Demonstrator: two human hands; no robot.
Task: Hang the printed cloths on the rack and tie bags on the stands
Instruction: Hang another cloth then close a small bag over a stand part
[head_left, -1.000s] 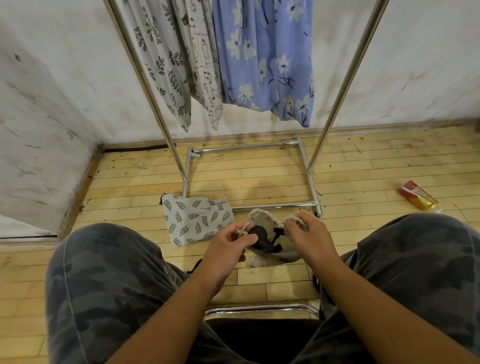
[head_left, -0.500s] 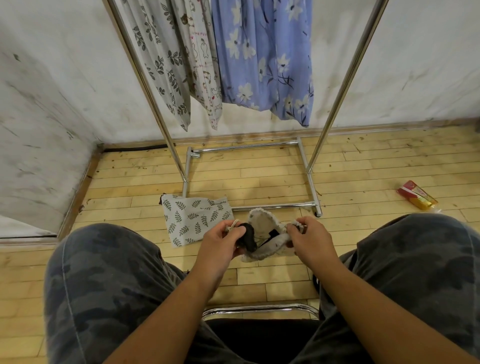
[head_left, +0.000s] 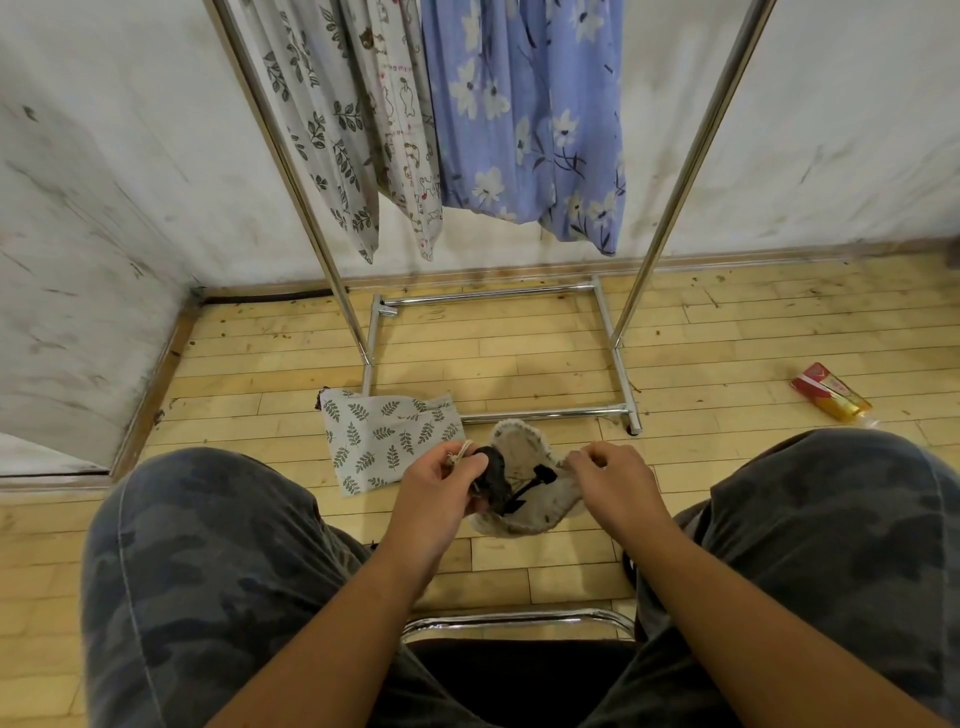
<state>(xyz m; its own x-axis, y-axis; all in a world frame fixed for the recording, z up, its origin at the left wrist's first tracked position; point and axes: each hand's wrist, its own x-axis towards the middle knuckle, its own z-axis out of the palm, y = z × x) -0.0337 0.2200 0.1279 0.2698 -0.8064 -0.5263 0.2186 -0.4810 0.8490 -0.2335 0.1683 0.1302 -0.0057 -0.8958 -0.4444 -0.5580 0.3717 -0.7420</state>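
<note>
Loose leaf-print bag (head_left: 387, 447) at rack base (head_left: 519, 414), red packet (head_left: 829, 391) well apart.

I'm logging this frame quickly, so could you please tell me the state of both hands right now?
Left hand: closed, pinching the beige bag by its drawstring.
Right hand: closed, pinching the beige bag at its opposite rim.

Soft even light — edges bowed
</note>
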